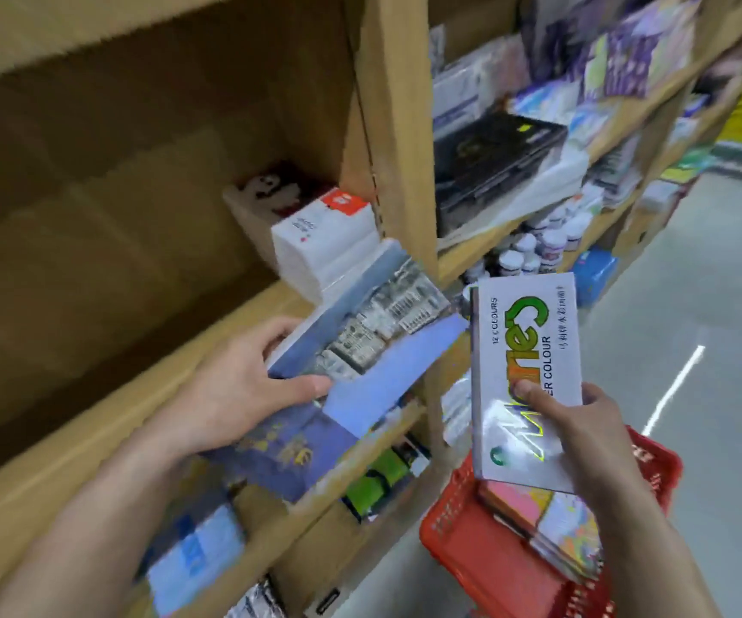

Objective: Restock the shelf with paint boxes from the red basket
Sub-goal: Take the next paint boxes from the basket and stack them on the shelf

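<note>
My left hand grips a large flat paint box printed with buildings against blue sky, tilted over the front edge of the wooden shelf. My right hand holds a white water-colour box with green and orange lettering, thumb on its face, above the red basket. The basket sits low at the right and holds several more colourful boxes.
A stack of white boxes stands at the right end of the same shelf against a wooden upright. Shelves to the right carry a black case and small paint bottles. Grey floor lies to the right.
</note>
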Demonstrator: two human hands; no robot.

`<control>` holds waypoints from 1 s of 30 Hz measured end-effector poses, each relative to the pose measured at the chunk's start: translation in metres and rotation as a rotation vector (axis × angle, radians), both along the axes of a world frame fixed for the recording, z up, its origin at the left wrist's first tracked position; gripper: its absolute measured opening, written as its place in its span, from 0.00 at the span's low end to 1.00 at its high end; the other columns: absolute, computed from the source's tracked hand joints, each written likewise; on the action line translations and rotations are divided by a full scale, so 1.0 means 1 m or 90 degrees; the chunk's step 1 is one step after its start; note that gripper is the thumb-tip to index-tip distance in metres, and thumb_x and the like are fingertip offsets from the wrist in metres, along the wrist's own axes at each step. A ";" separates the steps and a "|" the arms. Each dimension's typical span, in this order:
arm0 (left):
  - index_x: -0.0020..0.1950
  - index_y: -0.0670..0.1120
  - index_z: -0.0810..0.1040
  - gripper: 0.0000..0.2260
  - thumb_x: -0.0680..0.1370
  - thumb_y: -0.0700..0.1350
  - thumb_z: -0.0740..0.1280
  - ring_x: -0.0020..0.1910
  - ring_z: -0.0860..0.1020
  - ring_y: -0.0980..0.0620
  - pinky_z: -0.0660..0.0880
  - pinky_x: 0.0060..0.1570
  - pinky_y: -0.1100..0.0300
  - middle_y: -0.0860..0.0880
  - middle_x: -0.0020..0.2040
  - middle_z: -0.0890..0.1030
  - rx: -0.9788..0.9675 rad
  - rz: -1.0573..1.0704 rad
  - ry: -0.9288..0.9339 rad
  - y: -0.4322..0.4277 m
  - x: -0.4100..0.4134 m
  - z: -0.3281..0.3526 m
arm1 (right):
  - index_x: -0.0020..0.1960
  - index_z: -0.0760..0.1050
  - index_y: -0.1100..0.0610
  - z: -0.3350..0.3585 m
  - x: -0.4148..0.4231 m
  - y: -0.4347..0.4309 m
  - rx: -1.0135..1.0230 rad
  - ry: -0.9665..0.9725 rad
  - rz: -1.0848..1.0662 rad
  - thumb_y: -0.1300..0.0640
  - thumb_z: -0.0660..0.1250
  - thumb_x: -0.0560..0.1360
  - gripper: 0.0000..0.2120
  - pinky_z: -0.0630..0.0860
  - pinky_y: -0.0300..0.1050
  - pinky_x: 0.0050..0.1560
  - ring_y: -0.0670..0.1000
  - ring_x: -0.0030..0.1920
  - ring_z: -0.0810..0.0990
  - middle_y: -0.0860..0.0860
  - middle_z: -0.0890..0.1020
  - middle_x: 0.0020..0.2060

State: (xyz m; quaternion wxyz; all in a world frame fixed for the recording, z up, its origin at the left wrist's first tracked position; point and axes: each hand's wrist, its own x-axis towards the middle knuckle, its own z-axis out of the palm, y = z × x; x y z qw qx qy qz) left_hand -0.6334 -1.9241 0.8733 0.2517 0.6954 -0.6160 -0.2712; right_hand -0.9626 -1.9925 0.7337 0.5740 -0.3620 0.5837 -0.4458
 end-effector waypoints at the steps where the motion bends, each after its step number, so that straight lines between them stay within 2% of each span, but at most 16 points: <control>1: 0.55 0.58 0.81 0.21 0.64 0.61 0.77 0.47 0.85 0.52 0.79 0.48 0.52 0.55 0.48 0.86 -0.005 0.005 -0.014 0.006 0.016 0.014 | 0.52 0.81 0.62 0.004 0.009 0.001 -0.007 -0.002 0.015 0.60 0.80 0.70 0.14 0.78 0.40 0.25 0.47 0.30 0.86 0.52 0.89 0.39; 3: 0.55 0.59 0.82 0.21 0.64 0.62 0.77 0.47 0.85 0.52 0.80 0.49 0.50 0.56 0.48 0.87 0.005 0.016 -0.037 0.015 0.050 0.031 | 0.51 0.82 0.60 0.009 0.027 0.006 -0.013 0.009 0.048 0.57 0.82 0.67 0.16 0.82 0.46 0.35 0.51 0.33 0.87 0.56 0.89 0.44; 5: 0.55 0.63 0.82 0.21 0.64 0.62 0.78 0.47 0.85 0.56 0.80 0.51 0.50 0.59 0.48 0.87 0.030 0.017 -0.072 0.019 0.087 0.033 | 0.49 0.84 0.59 0.012 0.042 0.013 -0.013 0.023 0.076 0.54 0.83 0.64 0.17 0.84 0.57 0.45 0.54 0.35 0.88 0.56 0.90 0.43; 7: 0.54 0.62 0.83 0.18 0.66 0.58 0.80 0.46 0.84 0.61 0.80 0.51 0.53 0.62 0.47 0.87 0.081 0.016 -0.084 0.016 0.122 0.020 | 0.51 0.83 0.59 0.017 0.056 0.023 -0.010 0.041 0.097 0.50 0.84 0.63 0.22 0.83 0.69 0.50 0.59 0.40 0.89 0.57 0.90 0.43; 8: 0.54 0.61 0.83 0.17 0.67 0.55 0.81 0.46 0.84 0.61 0.80 0.50 0.54 0.62 0.47 0.87 0.106 0.014 -0.079 0.013 0.137 0.011 | 0.52 0.83 0.59 0.020 0.064 0.029 -0.008 0.045 0.106 0.48 0.85 0.61 0.24 0.82 0.72 0.51 0.61 0.41 0.89 0.57 0.90 0.44; 11: 0.59 0.56 0.83 0.18 0.70 0.48 0.80 0.46 0.86 0.59 0.80 0.45 0.61 0.58 0.49 0.88 0.172 0.011 0.008 0.002 0.175 -0.011 | 0.50 0.84 0.56 0.028 0.085 0.045 -0.001 0.040 0.123 0.43 0.86 0.55 0.29 0.81 0.74 0.52 0.63 0.42 0.89 0.56 0.90 0.44; 13: 0.63 0.54 0.81 0.20 0.72 0.49 0.79 0.49 0.87 0.51 0.82 0.49 0.56 0.52 0.52 0.88 0.211 0.016 0.054 -0.008 0.194 -0.021 | 0.50 0.84 0.54 0.037 0.099 0.056 0.003 0.043 0.141 0.41 0.85 0.54 0.29 0.81 0.74 0.52 0.63 0.42 0.89 0.56 0.90 0.44; 15: 0.64 0.49 0.79 0.19 0.74 0.48 0.77 0.52 0.85 0.47 0.80 0.52 0.55 0.47 0.56 0.87 0.222 0.008 0.040 -0.016 0.205 -0.031 | 0.49 0.85 0.53 0.048 0.113 0.064 -0.001 0.054 0.163 0.43 0.85 0.56 0.26 0.81 0.74 0.50 0.63 0.41 0.89 0.56 0.90 0.44; 17: 0.63 0.45 0.80 0.16 0.77 0.47 0.74 0.53 0.82 0.46 0.76 0.49 0.58 0.45 0.56 0.85 0.211 -0.005 0.004 -0.019 0.208 -0.038 | 0.50 0.84 0.55 0.060 0.127 0.068 -0.010 0.070 0.183 0.45 0.86 0.56 0.26 0.83 0.71 0.47 0.63 0.40 0.89 0.57 0.90 0.43; 18: 0.64 0.44 0.79 0.16 0.78 0.48 0.74 0.55 0.81 0.45 0.75 0.50 0.57 0.45 0.57 0.84 0.204 -0.003 -0.020 -0.018 0.205 -0.042 | 0.51 0.83 0.56 0.066 0.132 0.068 -0.016 0.075 0.194 0.46 0.85 0.55 0.28 0.85 0.67 0.43 0.62 0.39 0.89 0.57 0.90 0.42; 20: 0.71 0.46 0.74 0.24 0.78 0.52 0.73 0.64 0.79 0.45 0.72 0.59 0.57 0.45 0.66 0.80 0.161 0.019 -0.082 -0.005 0.201 -0.046 | 0.53 0.83 0.57 0.078 0.143 0.067 -0.038 0.089 0.221 0.48 0.86 0.54 0.31 0.84 0.54 0.33 0.59 0.37 0.89 0.56 0.90 0.41; 22: 0.77 0.50 0.68 0.33 0.76 0.59 0.72 0.70 0.74 0.46 0.71 0.65 0.56 0.48 0.73 0.75 0.064 0.088 -0.173 0.023 0.201 -0.053 | 0.50 0.85 0.54 0.094 0.158 0.062 -0.065 0.094 0.257 0.50 0.87 0.54 0.26 0.81 0.46 0.29 0.57 0.35 0.89 0.54 0.90 0.40; 24: 0.77 0.53 0.67 0.38 0.71 0.68 0.69 0.70 0.72 0.46 0.69 0.66 0.55 0.50 0.72 0.74 -0.050 0.171 -0.186 0.064 0.195 -0.067 | 0.47 0.86 0.48 0.112 0.177 0.052 -0.095 0.106 0.309 0.47 0.85 0.55 0.22 0.82 0.47 0.31 0.55 0.36 0.89 0.52 0.90 0.40; 26: 0.77 0.52 0.67 0.45 0.65 0.73 0.67 0.70 0.69 0.48 0.66 0.68 0.54 0.52 0.72 0.70 -0.104 0.234 -0.135 0.104 0.185 -0.088 | 0.50 0.85 0.49 0.129 0.202 0.037 -0.124 0.149 0.365 0.41 0.83 0.52 0.29 0.84 0.49 0.38 0.55 0.37 0.90 0.50 0.90 0.40; 28: 0.80 0.49 0.63 0.53 0.60 0.72 0.71 0.74 0.65 0.47 0.63 0.74 0.51 0.50 0.76 0.65 -0.079 0.263 -0.109 0.124 0.179 -0.108 | 0.49 0.85 0.49 0.145 0.233 0.020 -0.156 0.188 0.434 0.39 0.83 0.51 0.30 0.82 0.42 0.36 0.51 0.37 0.89 0.48 0.90 0.39; 30: 0.81 0.48 0.60 0.56 0.59 0.67 0.78 0.77 0.64 0.47 0.61 0.76 0.50 0.49 0.79 0.61 -0.064 0.261 -0.118 0.126 0.178 -0.119 | 0.49 0.86 0.51 0.160 0.267 0.007 -0.191 0.221 0.506 0.42 0.85 0.54 0.26 0.80 0.37 0.32 0.48 0.37 0.89 0.47 0.90 0.39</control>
